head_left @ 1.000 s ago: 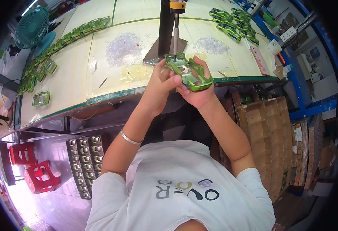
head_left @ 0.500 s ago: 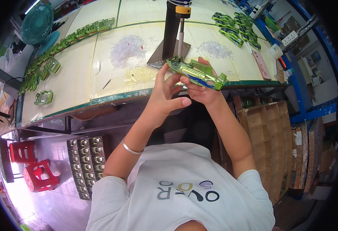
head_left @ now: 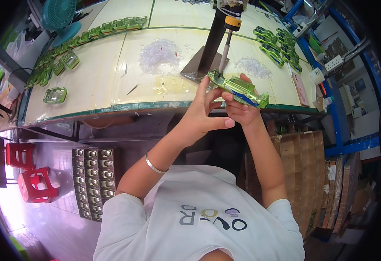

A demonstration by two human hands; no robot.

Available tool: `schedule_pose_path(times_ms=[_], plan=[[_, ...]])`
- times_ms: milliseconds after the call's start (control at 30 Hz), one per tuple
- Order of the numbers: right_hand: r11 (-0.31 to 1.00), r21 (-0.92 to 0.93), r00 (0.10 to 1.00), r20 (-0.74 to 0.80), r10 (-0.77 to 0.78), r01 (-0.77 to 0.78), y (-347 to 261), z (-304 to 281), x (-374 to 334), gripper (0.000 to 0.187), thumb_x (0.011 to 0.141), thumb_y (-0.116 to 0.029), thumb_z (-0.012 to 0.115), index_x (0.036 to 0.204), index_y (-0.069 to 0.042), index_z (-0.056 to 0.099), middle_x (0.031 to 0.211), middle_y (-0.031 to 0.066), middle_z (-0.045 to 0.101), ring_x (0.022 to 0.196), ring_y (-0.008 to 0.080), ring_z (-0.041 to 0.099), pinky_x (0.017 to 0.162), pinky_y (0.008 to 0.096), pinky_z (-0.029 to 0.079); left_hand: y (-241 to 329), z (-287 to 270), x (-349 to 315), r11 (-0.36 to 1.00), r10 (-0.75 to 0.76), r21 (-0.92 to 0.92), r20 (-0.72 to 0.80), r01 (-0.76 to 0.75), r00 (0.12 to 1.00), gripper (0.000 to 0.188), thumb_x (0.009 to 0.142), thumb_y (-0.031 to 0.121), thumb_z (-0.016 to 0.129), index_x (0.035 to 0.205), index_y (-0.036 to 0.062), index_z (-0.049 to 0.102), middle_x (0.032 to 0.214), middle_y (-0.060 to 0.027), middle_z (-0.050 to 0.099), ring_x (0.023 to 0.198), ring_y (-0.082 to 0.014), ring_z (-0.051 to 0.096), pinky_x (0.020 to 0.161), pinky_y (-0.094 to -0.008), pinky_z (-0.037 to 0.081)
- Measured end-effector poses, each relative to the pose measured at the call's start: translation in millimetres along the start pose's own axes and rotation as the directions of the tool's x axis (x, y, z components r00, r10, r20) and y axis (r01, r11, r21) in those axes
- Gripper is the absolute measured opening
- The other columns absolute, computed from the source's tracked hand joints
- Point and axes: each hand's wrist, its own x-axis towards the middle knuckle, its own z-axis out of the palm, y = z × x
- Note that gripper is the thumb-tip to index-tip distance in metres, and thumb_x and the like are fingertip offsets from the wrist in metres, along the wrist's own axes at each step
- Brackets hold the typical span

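Note:
A glossy green toy car body shell (head_left: 239, 90) with blue patches on its side lies tilted in my right hand (head_left: 244, 111), whose fingers close round its near right part. My left hand (head_left: 202, 111) is open, with the thumb stretched well away; its index fingertip touches the left end of the shell, and its other fingers lie just below. From above, the slim metal rod of a yellow-collared tool (head_left: 233, 22) comes down into the shell's left end. Where the rod's tip ends inside the shell is hidden. A dark stand (head_left: 212, 41) beside the tool rises from a flat base plate.
More green shells stand in rows at the left (head_left: 55, 95) and right (head_left: 271, 45) of the pale table (head_left: 125, 93). Clear plastic bits (head_left: 159, 56) lie in heaps. A phone (head_left: 300, 89) rests at the right edge. Trays of shells (head_left: 92, 182), red stools (head_left: 37, 185) and cardboard dividers (head_left: 301, 169) are below.
The view has shifted, so the table and tool sit farther right in the picture. My hands keep the same hold, with the shell's left end still under the rod.

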Motion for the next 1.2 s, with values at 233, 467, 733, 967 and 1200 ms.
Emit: schedule_pose_path(times_ms=[233, 467, 733, 967, 1200], plan=[[1.000, -0.005, 1.000, -0.008, 0.003, -0.003, -2, 1, -1, 0.063, 0.087, -0.043, 0.027, 0.120, 0.011, 0.032, 0.088, 0.0282, 0.051, 0.039, 0.0109, 0.041, 0.033, 0.0198, 0.036, 5, 2, 3, 0.999, 0.008, 0.033, 0.011, -0.008, 1.000, 0.113, 0.061, 0.018, 0.075, 0.130, -0.0046, -0.012, 0.127, -0.0210, 0.032, 0.117, -0.0243, 0.033, 0.098, -0.0350, 0.024], [0.998, -0.062, 0.996, -0.088, -0.009, 0.004, -1, 8, 3, 0.060, 0.087, -0.042, 0.028, 0.118, 0.009, 0.037, 0.088, 0.0270, 0.054, 0.039, 0.0115, 0.042, 0.033, 0.0195, 0.036, 6, 3, 1, 0.999, -0.028, -0.044, -0.029, 0.026, 0.999, 0.104, 0.062, 0.009, 0.070, 0.134, 0.0024, -0.004, 0.127, -0.0161, 0.032, 0.109, -0.0268, 0.039, 0.093, -0.0336, 0.031], [0.978, -0.205, 0.867, -0.478, -0.141, 0.046, 17, 6, -14, 0.048, 0.085, -0.044, 0.034, 0.101, -0.002, 0.052, 0.076, 0.0176, 0.058, 0.050, 0.0218, 0.052, 0.041, 0.0275, 0.042, -14, -14, -7, 0.984, -0.173, 0.006, -0.184, 0.178, 0.968, 0.080, 0.070, 0.007, 0.064, 0.132, 0.0000, 0.014, 0.115, -0.0149, 0.045, 0.098, -0.0201, 0.047, 0.084, -0.0294, 0.038], [0.895, -0.415, 0.692, -0.597, -0.405, 0.166, -23, 38, -84, 0.035, 0.088, -0.038, 0.039, 0.106, -0.009, 0.049, 0.088, 0.0111, 0.057, 0.072, 0.0235, 0.057, 0.056, 0.0338, 0.049, 7, -81, -20, 0.226, 0.600, 0.974, -0.145, 0.007, 0.787, 0.019, 0.074, 0.002, 0.059, 0.092, -0.0023, 0.055, 0.086, -0.0118, 0.056, 0.082, -0.0237, 0.052, 0.071, -0.0343, 0.042], [-0.212, -0.776, 0.360, -0.021, -0.933, -0.594, -174, -6, -112, 0.042, 0.083, -0.032, 0.050, 0.121, -0.014, 0.044, 0.106, 0.0108, 0.052, 0.097, 0.0241, 0.049, 0.083, 0.0381, 0.040, 4, -108, -7, -0.073, 0.621, 0.993, -0.030, 0.095, 0.784, 0.015, 0.074, 0.006, 0.059, 0.086, -0.0026, 0.054, 0.085, -0.0145, 0.055, 0.085, -0.0300, 0.048, 0.077, -0.0380, 0.038]])
